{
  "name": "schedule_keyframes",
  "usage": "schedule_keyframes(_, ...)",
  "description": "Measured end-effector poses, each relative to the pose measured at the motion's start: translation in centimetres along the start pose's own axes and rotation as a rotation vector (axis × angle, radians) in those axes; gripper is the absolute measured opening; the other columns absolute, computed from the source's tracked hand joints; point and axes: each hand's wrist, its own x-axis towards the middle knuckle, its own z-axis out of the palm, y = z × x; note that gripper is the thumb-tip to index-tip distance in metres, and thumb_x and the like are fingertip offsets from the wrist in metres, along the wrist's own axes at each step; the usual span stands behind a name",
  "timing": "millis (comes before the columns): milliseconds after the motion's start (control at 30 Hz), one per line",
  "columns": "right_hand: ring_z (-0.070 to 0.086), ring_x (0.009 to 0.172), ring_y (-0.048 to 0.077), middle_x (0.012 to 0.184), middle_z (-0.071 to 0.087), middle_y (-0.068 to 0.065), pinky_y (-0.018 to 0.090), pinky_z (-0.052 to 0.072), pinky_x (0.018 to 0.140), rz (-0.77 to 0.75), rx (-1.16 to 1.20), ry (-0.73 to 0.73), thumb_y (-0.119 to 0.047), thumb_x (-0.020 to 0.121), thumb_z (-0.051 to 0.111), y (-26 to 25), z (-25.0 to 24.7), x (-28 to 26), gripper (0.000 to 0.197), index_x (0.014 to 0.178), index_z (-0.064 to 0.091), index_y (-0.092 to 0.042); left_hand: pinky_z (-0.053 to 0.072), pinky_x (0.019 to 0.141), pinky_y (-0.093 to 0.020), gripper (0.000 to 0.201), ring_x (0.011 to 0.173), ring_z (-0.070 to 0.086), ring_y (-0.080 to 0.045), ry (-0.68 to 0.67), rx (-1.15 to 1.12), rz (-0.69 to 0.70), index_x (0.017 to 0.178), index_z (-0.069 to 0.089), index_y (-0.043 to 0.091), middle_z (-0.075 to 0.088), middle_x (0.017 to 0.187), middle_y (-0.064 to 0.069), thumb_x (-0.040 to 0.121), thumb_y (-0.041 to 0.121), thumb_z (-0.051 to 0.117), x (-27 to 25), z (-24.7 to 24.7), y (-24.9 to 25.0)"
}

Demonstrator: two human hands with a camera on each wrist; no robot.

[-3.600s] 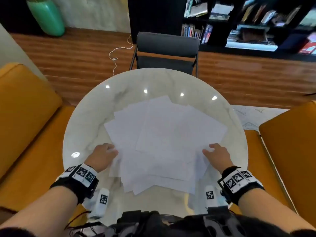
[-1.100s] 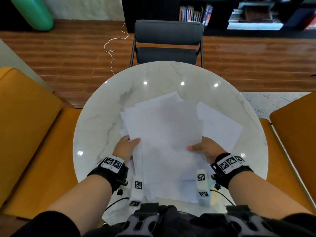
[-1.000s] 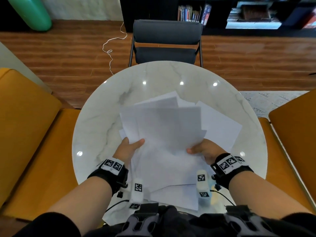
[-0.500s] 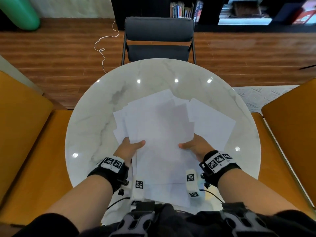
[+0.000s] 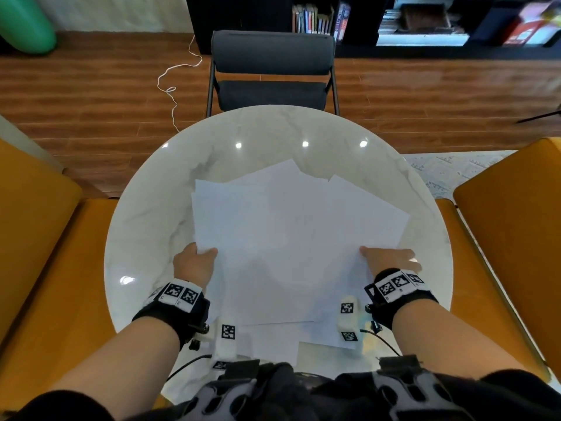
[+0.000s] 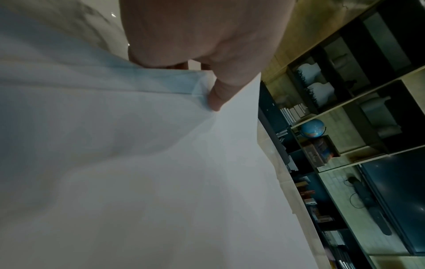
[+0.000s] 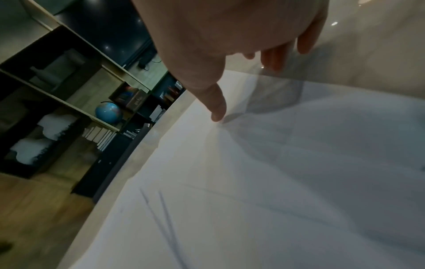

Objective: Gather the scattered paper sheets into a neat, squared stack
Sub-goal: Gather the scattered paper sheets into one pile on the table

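Observation:
Several white paper sheets (image 5: 291,238) lie fanned and overlapping on the round marble table (image 5: 273,129). My left hand (image 5: 197,261) pinches the pile's left edge. In the left wrist view its thumb (image 6: 217,98) lies on top of the sheets (image 6: 138,163) and the fingers go underneath. My right hand (image 5: 390,259) is at the pile's right edge, beside the sheet that sticks out to the right. Its thumb (image 7: 216,107) touches the paper (image 7: 276,182) and its fingers (image 7: 271,60) are straight and spread.
A dark chair (image 5: 273,71) stands at the table's far side. Orange seats flank the table on the left (image 5: 45,238) and right (image 5: 510,223). The near sheets reach the table's front rim. Bare marble rings the pile at the back and sides.
Both hands held a lifted bundle near the middle. The sheets now lie flatter, and my right hand has let go and moved out to the right edge with open fingers.

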Motion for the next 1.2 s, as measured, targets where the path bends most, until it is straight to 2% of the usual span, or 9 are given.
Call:
schedule_keyframes(100,0.05,0.125,0.036,0.141,0.045,0.017,0.042,0.045,0.099,0.003,0.074,-0.16,-0.053,0.066,0.074,-0.8,0.9,1.0,0.095,0.139,0.035,-0.005,0.045,0.082,-0.034,0.023,0.089,0.055,-0.028,-0.037,-0.009,0.021,0.096,0.057,0.004,0.059,0.098,-0.014,0.087,0.025,0.06,0.0,0.4,-0.1)
schedule_keyframes(200,0.058,0.117,0.033,0.134,0.055,0.015,0.035,0.049,0.085,-0.096,0.009,-0.211,-0.047,0.075,0.07,-1.7,2.0,1.2,0.075,0.134,0.049,-0.006,0.048,0.084,-0.038,0.018,0.085,0.055,-0.027,-0.048,-0.022,0.014,0.089,0.053,0.009,0.059,0.095,-0.013,0.085,0.025,0.061,0.1,0.2,-0.1)
schedule_keyframes(400,0.059,0.097,0.032,0.116,0.062,0.019,0.036,0.048,0.081,-0.393,0.273,-0.202,-0.009,0.085,0.06,-2.3,3.5,-1.3,0.04,0.122,0.049,-0.001,0.048,0.087,-0.039,0.016,0.087,0.054,-0.028,-0.083,-0.028,0.01,0.09,0.053,0.011,0.059,0.095,-0.009,0.085,0.024,0.06,-0.2,0.0,0.4)
schedule_keyframes(600,0.062,0.105,0.036,0.116,0.065,0.019,0.038,0.048,0.087,-0.446,0.366,-0.307,-0.013,0.085,0.068,-1.9,1.5,-0.6,0.041,0.122,0.057,-0.001,0.05,0.091,-0.043,0.025,0.102,0.061,-0.037,-0.064,-0.057,-0.039,0.101,0.056,0.008,0.064,0.11,-0.016,0.087,0.028,0.058,-0.2,-0.8,0.2)
schedule_keyframes(733,0.066,0.104,0.032,0.113,0.071,0.009,0.045,0.048,0.098,-0.45,0.495,-0.482,-0.019,0.075,0.078,-0.7,-0.3,0.7,0.051,0.123,0.062,-0.009,0.046,0.096,-0.04,0.037,0.108,0.059,-0.033,-0.09,-0.061,-0.066,0.119,0.056,0.009,0.063,0.115,-0.008,0.088,0.03,0.057,-0.1,-1.6,0.0)
schedule_keyframes(833,0.069,0.103,0.032,0.111,0.074,0.006,0.051,0.048,0.1,-0.489,0.451,-0.554,-0.038,0.061,0.084,-0.7,0.4,1.7,0.063,0.117,0.066,-0.016,0.046,0.101,-0.047,0.035,0.109,0.06,-0.033,-0.142,-0.086,-0.037,0.119,0.059,0.012,0.066,0.117,-0.01,0.088,0.028,0.058,-0.3,-1.3,0.3)
schedule_keyframes(933,0.068,0.102,0.032,0.111,0.072,0.01,0.051,0.049,0.099,-0.53,0.358,-0.584,-0.043,0.071,0.079,-1.5,1.2,0.6,0.058,0.119,0.065,-0.013,0.045,0.1,-0.044,0.03,0.106,0.059,-0.031,-0.158,-0.105,-0.031,0.116,0.059,0.012,0.065,0.113,-0.008,0.089,0.026,0.058,-0.6,-0.9,0.9)
schedule_keyframes(1000,0.067,0.102,0.033,0.112,0.072,0.011,0.051,0.05,0.097,-0.534,0.303,-0.569,-0.05,0.064,0.079,-1.8,1.9,0.0,0.069,0.119,0.064,-0.01,0.045,0.101,-0.044,0.027,0.106,0.058,-0.03,-0.194,-0.107,-0.024,0.112,0.059,0.014,0.064,0.111,-0.007,0.088,0.026,0.058,-0.7,-0.7,0.9)
schedule_keyframes(1199,0.064,0.106,0.037,0.118,0.068,0.018,0.051,0.05,0.098,-0.456,0.392,-0.422,-0.011,0.079,0.074,-2.1,1.7,0.4,0.043,0.119,0.061,-0.003,0.047,0.098,-0.047,0.025,0.104,0.061,-0.034,-0.138,-0.105,-0.031,0.107,0.06,0.012,0.067,0.109,-0.011,0.087,0.026,0.059,-0.6,-0.3,0.4)
